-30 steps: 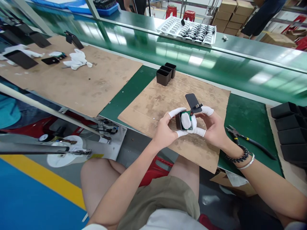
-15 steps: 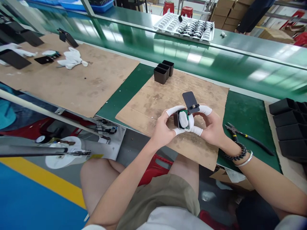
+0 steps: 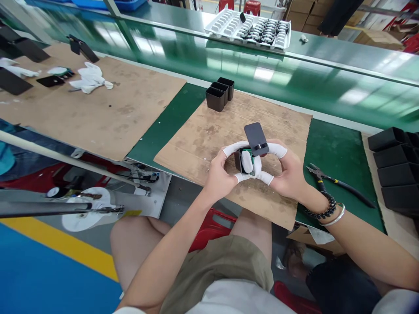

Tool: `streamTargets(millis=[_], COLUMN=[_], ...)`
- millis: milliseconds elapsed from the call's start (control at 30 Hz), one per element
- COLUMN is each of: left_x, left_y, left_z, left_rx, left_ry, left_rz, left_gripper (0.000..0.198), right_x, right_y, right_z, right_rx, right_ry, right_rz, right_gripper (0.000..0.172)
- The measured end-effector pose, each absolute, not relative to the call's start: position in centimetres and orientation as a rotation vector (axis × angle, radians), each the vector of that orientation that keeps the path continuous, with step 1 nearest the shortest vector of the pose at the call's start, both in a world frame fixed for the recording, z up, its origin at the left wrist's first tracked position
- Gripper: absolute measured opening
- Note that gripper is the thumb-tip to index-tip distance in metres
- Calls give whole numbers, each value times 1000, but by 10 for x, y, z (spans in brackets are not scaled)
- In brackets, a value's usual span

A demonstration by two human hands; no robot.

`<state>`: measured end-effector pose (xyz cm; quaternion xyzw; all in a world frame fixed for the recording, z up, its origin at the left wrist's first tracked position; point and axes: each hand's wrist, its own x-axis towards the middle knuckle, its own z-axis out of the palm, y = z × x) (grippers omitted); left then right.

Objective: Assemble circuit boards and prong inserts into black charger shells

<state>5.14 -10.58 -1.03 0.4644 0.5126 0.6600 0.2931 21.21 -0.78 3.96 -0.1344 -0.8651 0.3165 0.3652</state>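
White finger cots cover fingertips on both my hands. My left hand (image 3: 221, 172) is closed around a small black plastic housing (image 3: 238, 162), gripping it from the left. From the right, my right hand (image 3: 284, 170) is closed on the device's inner assembly, a green circuit board (image 3: 251, 153) with a white oval part (image 3: 247, 162). A flat black rounded plate (image 3: 256, 134) with a small bracket at its lower end tilts up beyond the fingers, joined to this assembly. The board sits at the housing's open side; how deep it goes is hidden by my fingers.
Several black cups (image 3: 216, 99) stand at the back of the cardboard mat (image 3: 183, 144). Diagonal cutters (image 3: 337, 183) lie right of it, near stacked black housings (image 3: 397, 174). A white tray (image 3: 225, 28) of parts sits beyond the green belt. White gloves (image 3: 91, 77) lie on the left cardboard.
The black plate has tipped slightly, and its bracket shows less now. Both hands stay on the device. The whole view has shifted a little.
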Motion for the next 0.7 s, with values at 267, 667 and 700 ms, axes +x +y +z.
streamTargets(millis=[267,667,700], left_x=[52,46,43], left_y=[-107,-108,-109], left_z=[-5,4,6], left_rx=[1227,1093,1094], left_ry=[1411,1283,1213], left_rz=[1712,1541,1487], left_gripper=[70,83,81], right_x=[213,214,215], right_y=[-5,9,12], right_z=[35,39,42], right_rx=[-336,-400,-389], right_ry=[-2225,-2094,-2070], right_rz=[807,1307,1340], right_gripper=[45,100,90])
